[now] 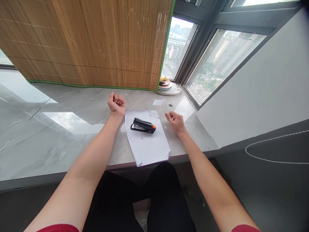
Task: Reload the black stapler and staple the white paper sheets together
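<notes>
A black stapler (143, 125) with an orange button lies on a sheet of white paper (152, 148), whose near edge reaches over the ledge. To the left of the paper's top corner rests my left hand (117, 102), palm up, its fingers curled into a loose fist with nothing in it. My right hand (175, 121) is on the other side of the paper, also closed, thumb toward the stapler; I see nothing held in it. Beyond it lies a small dark strip, perhaps staples (170, 105). Neither hand touches the stapler.
The grey marble ledge (79, 151) runs along the window. A bamboo blind (96, 45) with green edging hangs behind it. Stacked plates (169, 89) stand in the far corner. A small white slip (158, 102) lies nearby. At right, a beaded cord (248, 151) hangs by the wall.
</notes>
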The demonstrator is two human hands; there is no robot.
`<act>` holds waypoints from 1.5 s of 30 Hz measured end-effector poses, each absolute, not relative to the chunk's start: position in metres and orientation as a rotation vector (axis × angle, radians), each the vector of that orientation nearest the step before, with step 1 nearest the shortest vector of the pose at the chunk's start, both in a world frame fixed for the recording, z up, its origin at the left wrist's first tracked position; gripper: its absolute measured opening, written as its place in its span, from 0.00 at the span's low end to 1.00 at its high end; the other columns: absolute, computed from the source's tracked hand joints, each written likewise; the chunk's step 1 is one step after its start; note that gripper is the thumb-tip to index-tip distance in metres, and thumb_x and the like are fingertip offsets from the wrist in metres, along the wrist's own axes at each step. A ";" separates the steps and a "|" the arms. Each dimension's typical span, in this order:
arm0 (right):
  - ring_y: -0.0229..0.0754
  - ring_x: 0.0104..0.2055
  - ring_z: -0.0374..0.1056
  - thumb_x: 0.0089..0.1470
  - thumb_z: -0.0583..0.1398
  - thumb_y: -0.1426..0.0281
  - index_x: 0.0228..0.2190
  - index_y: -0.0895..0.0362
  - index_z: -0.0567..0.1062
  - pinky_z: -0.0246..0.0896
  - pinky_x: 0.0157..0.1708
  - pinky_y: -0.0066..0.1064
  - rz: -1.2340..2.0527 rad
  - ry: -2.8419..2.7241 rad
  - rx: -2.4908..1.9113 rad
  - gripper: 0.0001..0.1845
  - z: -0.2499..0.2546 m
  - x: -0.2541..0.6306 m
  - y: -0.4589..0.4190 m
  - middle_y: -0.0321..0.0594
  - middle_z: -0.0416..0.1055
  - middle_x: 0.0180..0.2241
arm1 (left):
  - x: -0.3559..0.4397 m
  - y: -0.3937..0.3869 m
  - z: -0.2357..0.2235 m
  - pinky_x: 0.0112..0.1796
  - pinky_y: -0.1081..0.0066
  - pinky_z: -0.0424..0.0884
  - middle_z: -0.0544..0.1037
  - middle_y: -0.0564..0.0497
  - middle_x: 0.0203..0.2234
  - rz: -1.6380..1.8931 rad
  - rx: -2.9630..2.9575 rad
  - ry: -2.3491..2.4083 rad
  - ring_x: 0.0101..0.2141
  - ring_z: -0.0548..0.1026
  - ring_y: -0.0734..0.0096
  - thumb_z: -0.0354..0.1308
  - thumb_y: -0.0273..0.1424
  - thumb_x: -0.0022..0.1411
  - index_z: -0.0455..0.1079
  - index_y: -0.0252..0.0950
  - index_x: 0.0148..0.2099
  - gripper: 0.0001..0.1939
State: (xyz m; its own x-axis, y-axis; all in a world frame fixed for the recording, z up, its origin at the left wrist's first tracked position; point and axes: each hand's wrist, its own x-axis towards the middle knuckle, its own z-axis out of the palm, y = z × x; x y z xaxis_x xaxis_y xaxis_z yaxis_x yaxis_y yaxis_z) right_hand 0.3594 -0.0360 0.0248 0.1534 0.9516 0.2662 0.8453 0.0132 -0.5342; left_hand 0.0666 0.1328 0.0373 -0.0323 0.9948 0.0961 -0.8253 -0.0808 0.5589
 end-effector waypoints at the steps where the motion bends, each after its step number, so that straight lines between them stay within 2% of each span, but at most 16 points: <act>1: 0.48 0.45 0.75 0.73 0.56 0.51 0.43 0.54 0.80 0.66 0.46 0.36 0.337 -1.785 -1.664 0.22 0.028 0.345 -0.038 0.44 0.81 0.42 | 0.067 0.132 0.038 0.20 0.73 0.52 0.44 0.58 0.19 1.576 0.545 0.404 0.18 0.51 0.77 0.52 0.35 0.79 0.42 0.39 0.23 0.32; 4: 0.51 0.55 0.75 0.68 0.63 0.53 0.56 0.50 0.78 0.69 0.54 0.41 0.531 -2.022 -1.381 0.22 0.032 0.297 -0.044 0.45 0.80 0.54 | 0.067 0.131 0.038 0.20 0.74 0.53 0.45 0.58 0.19 1.571 0.562 0.424 0.18 0.51 0.77 0.52 0.35 0.78 0.41 0.38 0.24 0.31; 8: 0.48 0.46 0.76 0.63 0.67 0.62 0.52 0.50 0.79 0.69 0.48 0.39 0.573 -2.030 -1.451 0.16 0.031 0.277 -0.047 0.40 0.82 0.45 | 0.065 0.130 0.039 0.20 0.74 0.53 0.45 0.58 0.19 1.580 0.565 0.447 0.18 0.51 0.78 0.52 0.34 0.78 0.41 0.38 0.24 0.31; 11: 0.48 0.44 0.77 0.63 0.67 0.62 0.47 0.50 0.80 0.69 0.47 0.39 0.549 -1.997 -1.493 0.12 0.028 0.309 -0.054 0.38 0.82 0.42 | 0.065 0.130 0.039 0.20 0.74 0.53 0.45 0.58 0.19 1.578 0.558 0.458 0.18 0.52 0.77 0.53 0.35 0.78 0.41 0.38 0.24 0.31; 15: 0.51 0.45 0.78 0.62 0.68 0.56 0.50 0.49 0.80 0.71 0.48 0.42 0.518 -1.878 -1.612 0.18 0.025 0.374 -0.069 0.39 0.83 0.43 | 0.067 0.131 0.039 0.20 0.74 0.54 0.45 0.58 0.19 1.554 0.563 0.494 0.18 0.52 0.78 0.56 0.37 0.77 0.41 0.38 0.24 0.32; 18: 0.53 0.49 0.78 0.60 0.69 0.49 0.56 0.48 0.79 0.71 0.51 0.43 0.520 -1.811 -1.622 0.28 0.023 0.418 -0.073 0.41 0.83 0.47 | 0.067 0.132 0.038 0.20 0.74 0.54 0.46 0.58 0.19 1.542 0.586 0.485 0.18 0.52 0.78 0.55 0.36 0.77 0.41 0.38 0.24 0.32; 21: 0.52 0.44 0.76 0.70 0.56 0.43 0.45 0.51 0.82 0.69 0.46 0.39 0.324 -1.561 -1.738 0.28 0.019 0.455 -0.067 0.43 0.81 0.40 | 0.067 0.132 0.037 0.20 0.74 0.54 0.45 0.58 0.19 1.545 0.588 0.477 0.18 0.52 0.79 0.54 0.36 0.77 0.41 0.38 0.24 0.31; 23: 0.50 0.36 0.72 0.74 0.49 0.49 0.29 0.53 0.81 0.64 0.39 0.37 0.148 -1.379 -2.054 0.32 0.015 0.472 -0.060 0.45 0.76 0.29 | 0.066 0.132 0.037 0.20 0.74 0.53 0.45 0.58 0.19 1.546 0.578 0.478 0.18 0.52 0.79 0.55 0.36 0.77 0.41 0.38 0.24 0.32; 25: 0.50 0.33 0.69 0.73 0.52 0.57 0.23 0.54 0.79 0.58 0.35 0.37 0.031 -1.350 -2.401 0.30 0.011 0.481 -0.054 0.47 0.73 0.26 | 0.066 0.132 0.039 0.20 0.74 0.53 0.45 0.58 0.19 1.545 0.574 0.475 0.18 0.52 0.79 0.54 0.35 0.77 0.41 0.38 0.23 0.32; 28: 0.52 0.37 0.71 0.70 0.54 0.63 0.27 0.55 0.83 0.54 0.34 0.38 -0.073 -1.443 -2.613 0.25 0.006 0.483 -0.050 0.53 0.79 0.32 | 0.065 0.131 0.041 0.20 0.75 0.54 0.46 0.58 0.19 1.551 0.576 0.495 0.18 0.52 0.78 0.54 0.36 0.77 0.41 0.38 0.23 0.32; 34: 0.53 0.39 0.73 0.72 0.52 0.63 0.32 0.56 0.87 0.55 0.35 0.38 -0.075 -1.476 -2.635 0.27 0.008 0.478 -0.048 0.54 0.81 0.36 | 0.065 0.125 0.035 0.20 0.75 0.54 0.48 0.58 0.18 1.590 0.645 0.702 0.18 0.52 0.77 0.56 0.37 0.75 0.44 0.39 0.22 0.32; 36: 0.53 0.39 0.73 0.72 0.52 0.64 0.32 0.56 0.87 0.56 0.35 0.38 -0.057 -1.476 -2.633 0.26 0.010 0.478 -0.050 0.53 0.81 0.35 | 0.061 0.120 0.035 0.21 0.75 0.54 0.51 0.57 0.17 1.577 0.781 0.911 0.18 0.54 0.76 0.58 0.36 0.73 0.49 0.39 0.20 0.31; 38: 0.53 0.38 0.73 0.72 0.51 0.64 0.31 0.56 0.86 0.56 0.36 0.38 -0.035 -1.493 -2.627 0.26 0.011 0.477 -0.052 0.53 0.80 0.34 | 0.047 0.115 0.036 0.24 0.74 0.60 0.61 0.53 0.17 1.464 1.074 1.221 0.21 0.62 0.71 0.60 0.37 0.71 0.58 0.40 0.19 0.28; 40: 0.53 0.39 0.73 0.72 0.51 0.63 0.30 0.56 0.84 0.57 0.36 0.38 -0.062 -1.526 -2.590 0.27 0.013 0.475 -0.055 0.52 0.79 0.33 | 0.022 0.106 0.038 0.36 0.68 0.71 0.76 0.45 0.26 1.279 1.454 1.508 0.33 0.76 0.60 0.59 0.34 0.69 0.71 0.40 0.24 0.19; 42: 0.53 0.40 0.73 0.74 0.49 0.61 0.32 0.55 0.83 0.59 0.38 0.38 -0.130 -1.566 -2.495 0.28 0.014 0.470 -0.053 0.52 0.79 0.35 | -0.012 0.093 0.038 0.55 0.56 0.73 0.83 0.38 0.46 1.117 1.789 1.833 0.54 0.77 0.46 0.60 0.30 0.66 0.81 0.39 0.39 0.07; 45: 0.54 0.51 0.74 0.75 0.49 0.61 0.44 0.56 0.83 0.66 0.46 0.39 -0.159 -1.730 -2.221 0.24 0.017 0.458 -0.036 0.53 0.80 0.47 | -0.065 0.067 0.030 0.66 0.34 0.62 0.71 0.25 0.66 0.783 1.874 2.250 0.68 0.67 0.29 0.55 0.32 0.70 0.78 0.32 0.62 0.23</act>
